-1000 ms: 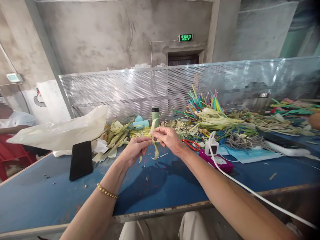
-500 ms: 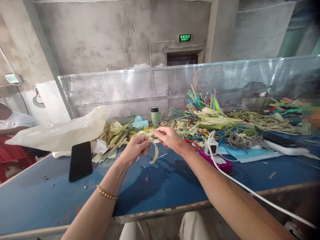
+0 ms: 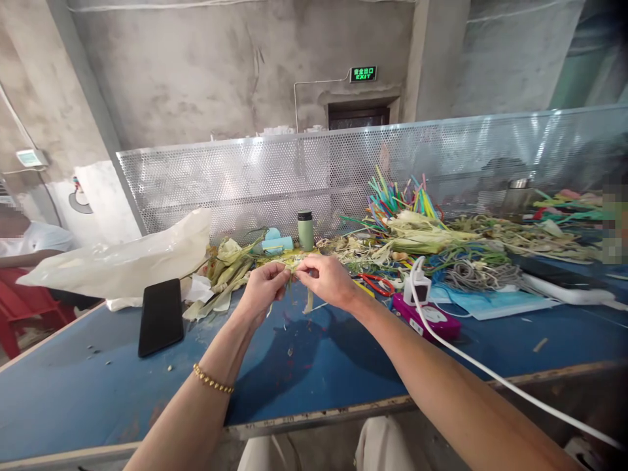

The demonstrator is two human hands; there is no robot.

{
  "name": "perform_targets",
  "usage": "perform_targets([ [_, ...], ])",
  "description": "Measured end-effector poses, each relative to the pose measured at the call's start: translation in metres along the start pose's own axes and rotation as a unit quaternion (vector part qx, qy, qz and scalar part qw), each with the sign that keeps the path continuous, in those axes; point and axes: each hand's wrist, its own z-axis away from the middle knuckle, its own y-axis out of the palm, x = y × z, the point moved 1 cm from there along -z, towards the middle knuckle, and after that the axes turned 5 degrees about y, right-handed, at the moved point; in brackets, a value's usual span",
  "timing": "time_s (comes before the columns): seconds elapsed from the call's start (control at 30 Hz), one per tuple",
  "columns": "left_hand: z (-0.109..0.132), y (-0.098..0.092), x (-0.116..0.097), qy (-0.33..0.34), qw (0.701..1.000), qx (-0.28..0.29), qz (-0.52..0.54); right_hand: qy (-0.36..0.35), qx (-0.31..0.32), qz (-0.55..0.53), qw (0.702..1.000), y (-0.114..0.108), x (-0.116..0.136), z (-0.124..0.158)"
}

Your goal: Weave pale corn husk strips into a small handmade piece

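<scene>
Both my hands meet above the blue table (image 3: 318,373), pinching a pale yellow-green husk strip (image 3: 309,300) between them. My left hand (image 3: 262,291) is closed on its left part; a gold bead bracelet sits on that wrist. My right hand (image 3: 326,280) is closed on the strip's right part, fingers curled toward the left hand. A loose end of the strip hangs down below the fingers. Just behind the hands lies a heap of corn husks (image 3: 228,271).
A black phone (image 3: 160,316) lies left of my hands, beside a cream plastic bag (image 3: 127,261). A green flask (image 3: 305,230), red scissors (image 3: 377,283), a magenta power strip (image 3: 432,318) with a white cable, and coloured strips (image 3: 400,199) lie behind and right. A perforated metal screen (image 3: 343,170) backs the table. A person sits far left.
The upright loop of the strip has been folded down into my fingers. My hands have drawn closer together and the hanging end is shorter.
</scene>
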Motion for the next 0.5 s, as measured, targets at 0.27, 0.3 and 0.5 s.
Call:
perform_targets([
  [0.27,0.002,0.002,-0.004,0.013,0.999,0.027,0.012,0.118,0.011,-0.135,0.984,-0.014,-0.005,-0.003],
  [0.3,0.002,0.002,-0.004,0.018,0.999,0.031,0.007,0.137,0.061,-0.162,0.975,-0.013,-0.007,-0.002],
  [0.5,0.001,0.001,-0.002,0.021,0.999,0.038,-0.033,0.17,0.129,-0.156,0.964,-0.015,-0.003,0.001],
])
